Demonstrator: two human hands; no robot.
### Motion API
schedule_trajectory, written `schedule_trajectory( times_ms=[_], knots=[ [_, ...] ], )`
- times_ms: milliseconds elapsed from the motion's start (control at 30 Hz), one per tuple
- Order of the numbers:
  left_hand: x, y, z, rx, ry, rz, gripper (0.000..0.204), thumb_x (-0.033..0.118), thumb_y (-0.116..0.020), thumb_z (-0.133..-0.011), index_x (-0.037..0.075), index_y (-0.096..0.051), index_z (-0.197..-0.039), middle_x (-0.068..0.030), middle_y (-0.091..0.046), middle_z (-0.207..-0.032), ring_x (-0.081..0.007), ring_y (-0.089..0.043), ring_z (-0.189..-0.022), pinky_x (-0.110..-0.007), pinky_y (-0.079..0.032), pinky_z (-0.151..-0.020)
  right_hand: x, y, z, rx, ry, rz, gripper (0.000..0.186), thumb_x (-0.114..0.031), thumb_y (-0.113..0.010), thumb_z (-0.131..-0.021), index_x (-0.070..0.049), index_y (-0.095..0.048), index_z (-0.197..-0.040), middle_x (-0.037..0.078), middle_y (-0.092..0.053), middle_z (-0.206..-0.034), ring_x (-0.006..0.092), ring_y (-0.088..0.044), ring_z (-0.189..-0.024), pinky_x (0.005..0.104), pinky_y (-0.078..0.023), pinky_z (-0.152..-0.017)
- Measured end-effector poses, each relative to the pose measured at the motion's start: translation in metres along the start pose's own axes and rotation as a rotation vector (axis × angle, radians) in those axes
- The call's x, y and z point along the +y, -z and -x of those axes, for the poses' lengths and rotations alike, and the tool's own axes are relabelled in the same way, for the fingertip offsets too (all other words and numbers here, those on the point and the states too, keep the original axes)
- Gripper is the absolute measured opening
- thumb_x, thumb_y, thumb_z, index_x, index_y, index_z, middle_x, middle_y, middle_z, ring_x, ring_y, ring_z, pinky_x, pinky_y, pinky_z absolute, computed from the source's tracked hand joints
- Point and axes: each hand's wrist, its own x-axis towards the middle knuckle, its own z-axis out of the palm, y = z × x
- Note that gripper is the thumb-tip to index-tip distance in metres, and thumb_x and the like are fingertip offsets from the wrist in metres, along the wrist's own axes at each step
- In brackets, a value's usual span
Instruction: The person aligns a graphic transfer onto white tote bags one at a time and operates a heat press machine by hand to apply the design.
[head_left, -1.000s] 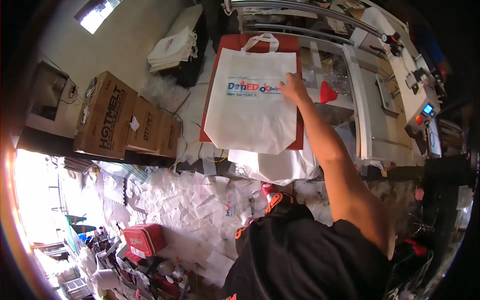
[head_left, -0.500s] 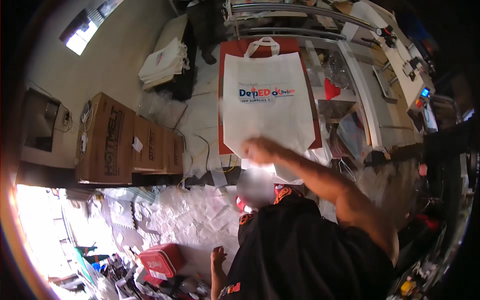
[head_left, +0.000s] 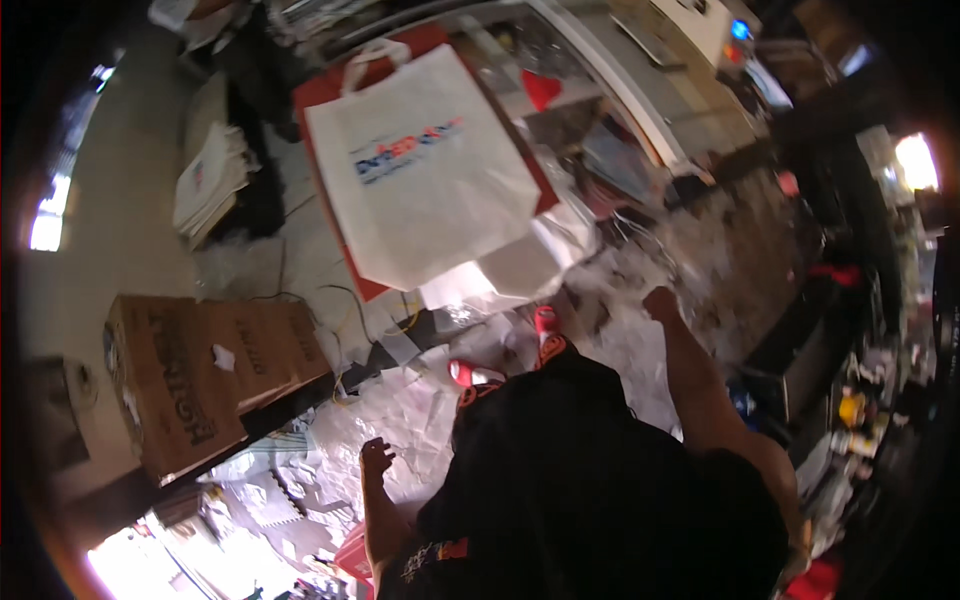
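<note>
A white tote bag [head_left: 420, 220] with a blurred printed logo lies on a red platen [head_left: 330, 220], handles toward the top. More white bag material [head_left: 510, 265] shows under its lower edge. My right hand [head_left: 662, 303] hangs away to the right of the bag, over the littered floor; motion blur hides whether its fingers are closed. My left hand [head_left: 377, 457] hangs low beside my body, fingers apart and holding nothing, below the bag and clear of it.
Brown cartons [head_left: 175, 375] stand at the left, below a pile of white bags [head_left: 210, 180]. A press machine [head_left: 705, 35] with a lit display is at upper right. Loose sheets [head_left: 350, 420] litter the floor round my feet. Cluttered items [head_left: 860, 420] line the right side.
My right hand has come off the bag and moved down and to the right. My left hand has appeared at my side. The view has swung, so the bag now looks tilted.
</note>
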Motion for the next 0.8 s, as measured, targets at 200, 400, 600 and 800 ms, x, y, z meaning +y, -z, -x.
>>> schedule_trajectory(
  times_ms=[200, 400, 600, 800],
  knots=[
    [0.056, -0.090, 0.038, -0.034, -0.137, -0.231, 0.038, 0.026, -0.052, -0.097, 0.000, -0.056, -0.124, -0.0142, -0.070, -0.101, -0.0205, -0.070, -0.069, -0.026, -0.048, -0.048, 0.042, 0.004, 0.033, 0.241, -0.586, -0.401, 0.032, -0.022, -0.057, -0.081, 0.002, -0.066, -0.100, 0.027, -0.065, -0.106, 0.0417, -0.064, -0.099, 0.0490, -0.052, -0.089],
    [0.059, -0.191, 0.112, 0.030, -0.286, -0.523, 0.033, 0.021, -0.052, -0.098, -0.003, -0.061, -0.119, -0.0152, -0.070, -0.098, -0.0213, -0.070, -0.081, -0.031, -0.057, -0.071, -0.052, 0.032, -0.156, 0.447, -0.045, -0.512, 0.037, -0.032, -0.069, -0.082, -0.001, -0.062, -0.100, 0.021, -0.064, -0.095, 0.0392, -0.062, -0.092, 0.0488, -0.049, -0.087],
    [0.017, -0.246, 0.240, 0.177, -0.131, -0.592, 0.030, 0.024, -0.055, -0.093, 0.002, -0.067, -0.110, -0.0147, -0.072, -0.084, -0.0232, -0.071, -0.080, -0.035, -0.054, -0.078, -0.190, 0.096, -0.285, 0.592, 0.152, -0.446, 0.059, -0.045, -0.074, -0.078, 0.004, -0.058, -0.109, 0.023, -0.059, -0.111, 0.0404, -0.055, -0.107, 0.0487, -0.042, -0.097],
    [-0.099, -0.231, 0.273, 0.227, -0.101, -0.601, 0.028, 0.026, -0.058, -0.089, 0.006, -0.070, -0.105, -0.0141, -0.072, -0.098, -0.0268, -0.070, -0.089, -0.038, -0.054, -0.083, -0.183, 0.037, -0.328, 0.467, 0.253, -0.441, 0.058, -0.033, -0.068, -0.082, 0.004, -0.054, -0.124, 0.024, -0.059, -0.119, 0.0387, -0.057, -0.110, 0.0461, -0.045, -0.096]
  ],
)
